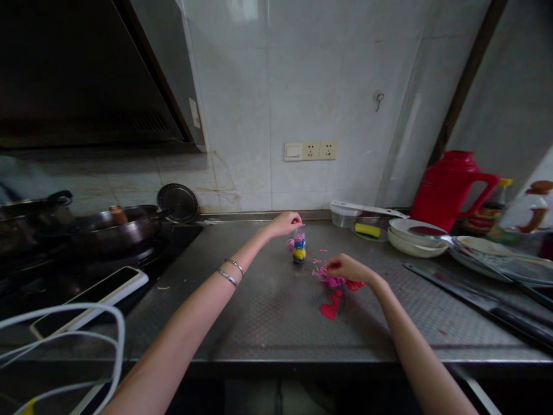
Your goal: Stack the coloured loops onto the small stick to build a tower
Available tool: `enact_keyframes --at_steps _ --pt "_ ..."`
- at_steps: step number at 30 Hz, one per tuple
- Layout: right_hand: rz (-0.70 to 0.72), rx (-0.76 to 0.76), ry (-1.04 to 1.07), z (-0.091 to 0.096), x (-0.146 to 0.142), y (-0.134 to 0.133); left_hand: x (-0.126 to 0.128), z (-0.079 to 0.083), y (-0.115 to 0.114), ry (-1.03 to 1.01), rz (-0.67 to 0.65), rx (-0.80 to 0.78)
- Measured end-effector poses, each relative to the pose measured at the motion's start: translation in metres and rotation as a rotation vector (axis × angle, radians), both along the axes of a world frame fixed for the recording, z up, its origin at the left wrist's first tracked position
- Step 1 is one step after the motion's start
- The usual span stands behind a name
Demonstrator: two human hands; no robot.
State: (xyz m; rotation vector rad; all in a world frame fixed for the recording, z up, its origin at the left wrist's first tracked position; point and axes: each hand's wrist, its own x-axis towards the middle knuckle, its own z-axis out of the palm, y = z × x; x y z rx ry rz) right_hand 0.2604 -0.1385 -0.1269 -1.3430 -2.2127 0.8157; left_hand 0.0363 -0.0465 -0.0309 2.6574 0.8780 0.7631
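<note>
A small clear jar [299, 246] stands upright on the counter, with yellow, blue and pink bands layered inside. My left hand [285, 224] is over its mouth, fingertips pinched together at a tiny pink rubber band. To the right, my right hand [349, 268] reaches down into a loose pile of pink rubber bands [332, 281], its fingers closed at the pile; exactly what they grip is hidden. Several red bands [355, 285] lie beside that hand. Nearer the counter's front edge is a red heart-shaped piece [329, 310].
On the right are stacked plates [417, 246], a long knife [458, 294] and a red thermos [447, 187]. A plastic tub [344, 216] and yellow sponge [367, 230] sit at the back. Left are a stove with pans [116, 233], a white device [93, 300] and cables [118, 340].
</note>
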Motion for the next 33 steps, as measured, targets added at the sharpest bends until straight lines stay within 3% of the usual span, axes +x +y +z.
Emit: enact_keyframes --at_steps 18,24,27,30,33 --pt "-0.022 -0.007 -0.046 -0.006 0.002 0.005 0.005 -0.01 0.007 -0.064 -0.012 -0.174" --pt "-0.016 -0.004 -0.045 -0.002 0.0 0.002 0.001 -0.01 0.006 -0.185 -0.016 -0.228" --pt "-0.022 0.017 -0.04 -0.001 -0.001 0.001 -0.002 -0.012 0.004 -0.294 0.051 -0.255" --pt "-0.042 0.031 -0.019 0.001 -0.002 0.0 -0.008 -0.023 0.002 -0.46 0.139 -0.354" --pt "-0.074 0.042 -0.016 0.002 -0.002 0.0 -0.018 -0.046 0.001 -0.64 0.21 -0.505"
